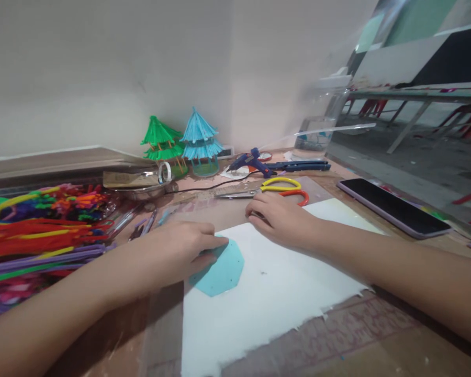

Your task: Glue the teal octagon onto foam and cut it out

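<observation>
A torn-edged sheet of white paper (267, 303) lies on the table before me. On its left part rests a turquoise octagonal piece (223, 269) with small dark dots near its edges. My left hand (192, 243) touches this piece, index finger and thumb stretched out over its upper side. My right hand (272, 215) rests at the far edge of the paper with its fingers curled in; anything inside them is hidden. Just beyond it lie scissors (282, 184) with one yellow and one orange-red handle.
Pipe cleaners (35, 230) of many colours pile up at the left. A green pagoda model (160, 139) and a blue pagoda model (201, 137) stand by the wall. Behind the scissors lies a blue glue gun (253, 159). A phone (392, 204) lies at the right.
</observation>
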A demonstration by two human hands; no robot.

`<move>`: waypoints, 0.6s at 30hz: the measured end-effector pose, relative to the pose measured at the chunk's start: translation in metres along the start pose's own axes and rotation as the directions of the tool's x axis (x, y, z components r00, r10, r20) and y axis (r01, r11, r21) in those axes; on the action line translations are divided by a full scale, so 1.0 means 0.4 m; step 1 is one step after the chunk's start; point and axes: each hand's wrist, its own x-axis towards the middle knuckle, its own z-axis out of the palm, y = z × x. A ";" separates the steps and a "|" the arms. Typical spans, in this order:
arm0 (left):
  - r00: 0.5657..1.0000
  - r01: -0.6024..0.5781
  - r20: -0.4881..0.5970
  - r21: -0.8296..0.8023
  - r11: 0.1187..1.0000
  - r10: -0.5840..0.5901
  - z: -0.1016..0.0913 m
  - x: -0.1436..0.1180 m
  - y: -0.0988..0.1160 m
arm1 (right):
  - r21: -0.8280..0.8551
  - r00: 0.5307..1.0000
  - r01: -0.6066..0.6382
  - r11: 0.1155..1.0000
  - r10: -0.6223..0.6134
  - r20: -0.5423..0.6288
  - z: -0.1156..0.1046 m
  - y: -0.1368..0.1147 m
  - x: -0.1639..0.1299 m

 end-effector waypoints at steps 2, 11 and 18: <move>0.999 -0.014 0.037 0.082 0.997 0.011 0.005 -0.001 0.006 | -0.005 1.000 0.002 1.000 -0.002 0.004 -0.001 0.001 0.000; 0.995 0.072 0.053 0.146 0.987 -0.080 0.006 0.014 0.039 | -0.026 1.000 -0.001 1.000 0.001 0.007 -0.004 0.001 -0.003; 1.000 -0.010 0.000 0.058 0.998 0.010 0.005 0.010 0.035 | -0.004 1.000 -0.017 1.000 0.017 0.013 -0.008 -0.001 -0.004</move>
